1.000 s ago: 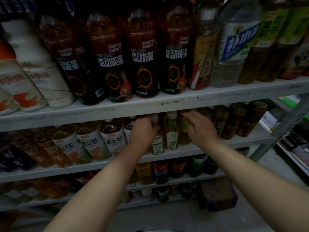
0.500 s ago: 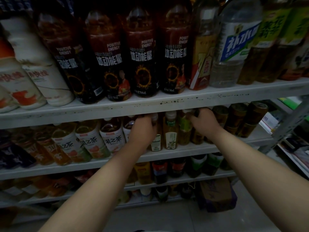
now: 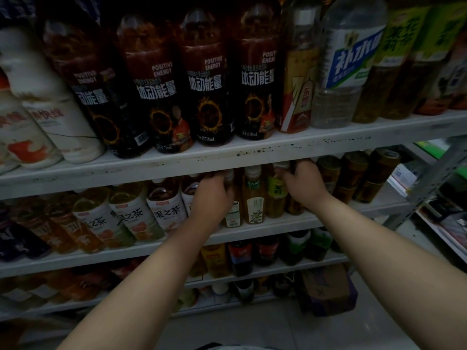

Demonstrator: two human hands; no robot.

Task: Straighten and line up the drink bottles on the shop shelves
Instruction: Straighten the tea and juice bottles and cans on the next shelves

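Gripping with left hand (image 3: 212, 200) an amber bottle (image 3: 232, 215) just left of the white-capped tea bottle (image 3: 253, 198); with right hand (image 3: 302, 184), fingers curled round a capped bottle (image 3: 283, 165) just right of it.

Step, judged: squaring this row. Next probably calls for turning labels forward, flush to shelf edge (image 3: 278, 224).

Readable above tea bottle: "POSITIVE ENERGY", 体动能量, 768mL on dark bottles (image 3: 207, 79); left of it, 果之茶 on white bottles (image 3: 165, 210); above right, 补水 on water bottle (image 3: 351, 61).
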